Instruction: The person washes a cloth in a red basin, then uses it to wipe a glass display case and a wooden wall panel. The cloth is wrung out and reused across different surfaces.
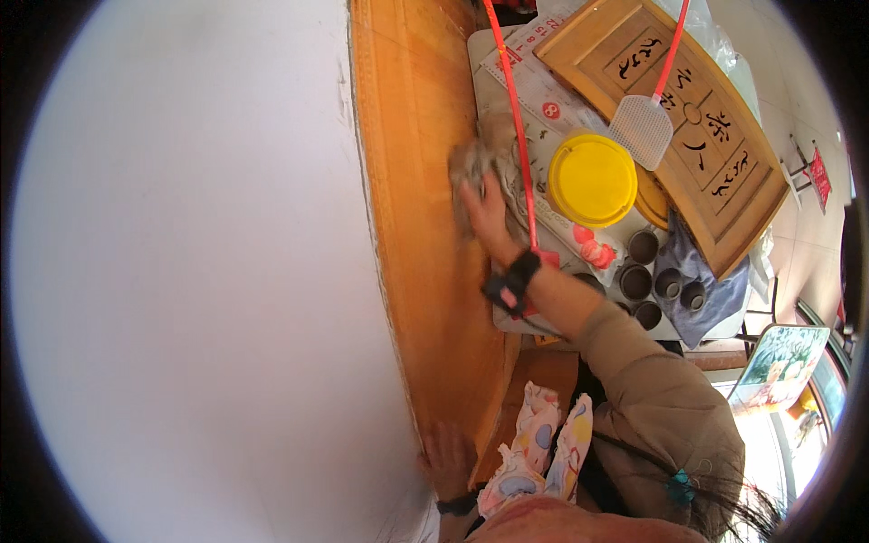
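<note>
My right hand (487, 214), with a dark band on its wrist, holds a crumpled grey cloth (465, 180) against an orange-brown wooden board (434, 271). Part of the cloth is blurred. Lower down, my left hand (448, 456) rests on the same board near the white wall (204, 271). It appears to hold nothing, its blurred fingers slightly apart. Beside my right wrist runs a long red handle (519, 129). A patterned pale fabric (536, 434) hangs close to my body.
Right of the board, a table (502, 322) bears a yellow-lidded container (593, 180), several dark cups (636, 282) and a blue-grey towel (703, 319). A fly swatter (645, 129) overlaps a wooden panel with dark characters (736, 153). A picture-backed chair (781, 366) stands beyond.
</note>
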Demonstrator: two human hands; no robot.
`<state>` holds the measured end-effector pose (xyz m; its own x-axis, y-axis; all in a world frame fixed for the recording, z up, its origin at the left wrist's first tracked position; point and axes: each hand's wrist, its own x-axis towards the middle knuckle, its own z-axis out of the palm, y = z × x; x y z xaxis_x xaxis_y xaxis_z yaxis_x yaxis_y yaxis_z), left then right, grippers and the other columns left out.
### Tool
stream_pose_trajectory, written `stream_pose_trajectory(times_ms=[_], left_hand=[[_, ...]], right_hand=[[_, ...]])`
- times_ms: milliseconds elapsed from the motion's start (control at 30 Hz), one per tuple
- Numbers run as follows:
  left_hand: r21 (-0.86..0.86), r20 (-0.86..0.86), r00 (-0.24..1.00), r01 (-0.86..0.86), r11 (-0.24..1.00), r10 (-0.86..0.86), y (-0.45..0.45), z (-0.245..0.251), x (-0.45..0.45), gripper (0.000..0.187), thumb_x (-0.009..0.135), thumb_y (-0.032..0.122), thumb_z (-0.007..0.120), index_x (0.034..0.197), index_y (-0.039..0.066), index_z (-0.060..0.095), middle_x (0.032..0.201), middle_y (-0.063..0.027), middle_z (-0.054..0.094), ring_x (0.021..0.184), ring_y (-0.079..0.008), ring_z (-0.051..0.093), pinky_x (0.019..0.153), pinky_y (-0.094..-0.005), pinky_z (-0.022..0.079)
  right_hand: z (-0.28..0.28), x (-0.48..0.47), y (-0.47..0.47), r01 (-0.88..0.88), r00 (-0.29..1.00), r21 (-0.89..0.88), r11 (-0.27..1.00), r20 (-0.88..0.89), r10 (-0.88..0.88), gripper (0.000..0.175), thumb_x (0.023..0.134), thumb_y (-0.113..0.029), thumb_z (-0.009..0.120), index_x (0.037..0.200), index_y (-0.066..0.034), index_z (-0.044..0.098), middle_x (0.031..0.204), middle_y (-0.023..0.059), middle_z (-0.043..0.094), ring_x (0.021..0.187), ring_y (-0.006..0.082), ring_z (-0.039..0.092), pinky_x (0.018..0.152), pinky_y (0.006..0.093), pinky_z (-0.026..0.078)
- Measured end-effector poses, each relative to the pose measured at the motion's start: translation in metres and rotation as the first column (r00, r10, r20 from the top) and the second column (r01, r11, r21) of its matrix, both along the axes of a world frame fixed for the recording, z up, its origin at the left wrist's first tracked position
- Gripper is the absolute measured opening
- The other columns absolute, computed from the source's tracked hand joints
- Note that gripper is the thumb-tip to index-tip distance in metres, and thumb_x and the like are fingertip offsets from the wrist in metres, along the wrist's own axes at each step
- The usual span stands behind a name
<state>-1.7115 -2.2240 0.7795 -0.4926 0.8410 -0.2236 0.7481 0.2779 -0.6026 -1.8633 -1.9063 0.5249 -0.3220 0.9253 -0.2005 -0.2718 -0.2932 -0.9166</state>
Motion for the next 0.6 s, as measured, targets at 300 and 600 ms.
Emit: stream_pose_trajectory(times_ms=[300, 600], left_hand=[[0.049, 0.153, 0.988, -0.007, 0.999, -0.001, -0.018, 0.001, 0.001, 0.037, 0.081, 0.034, 0.060, 0.115, 0.019, 0.058, 0.126, -0.0019, 0.057, 0.113, -0.0244, 0.051, 0.087, -0.0439, 0.034], [-0.053, 0.152, 0.988, -0.017, 0.998, 0.025, -0.007, 0.002, -0.002, 0.041, 0.082, 0.032, 0.059, 0.120, 0.018, 0.056, 0.130, -0.0030, 0.054, 0.118, -0.0260, 0.047, 0.092, -0.0460, 0.033]], right_hand=[[0.010, -0.057, 0.127, 0.104, 0.991, -0.195, 0.975, -0.066, -0.118, 0.062, 0.086, -0.033, 0.064, 0.127, 0.0078, 0.044, 0.121, 0.0150, 0.056, 0.108, 0.0191, 0.052, 0.092, 0.0302, 0.041], [0.063, 0.036, -0.043, -0.079, 0.996, 0.201, 0.976, -0.011, 0.083, 0.051, 0.085, -0.007, 0.058, 0.133, 0.0005, 0.042, 0.133, 0.0108, 0.045, 0.124, 0.0207, 0.041, 0.104, 0.0341, 0.031]])
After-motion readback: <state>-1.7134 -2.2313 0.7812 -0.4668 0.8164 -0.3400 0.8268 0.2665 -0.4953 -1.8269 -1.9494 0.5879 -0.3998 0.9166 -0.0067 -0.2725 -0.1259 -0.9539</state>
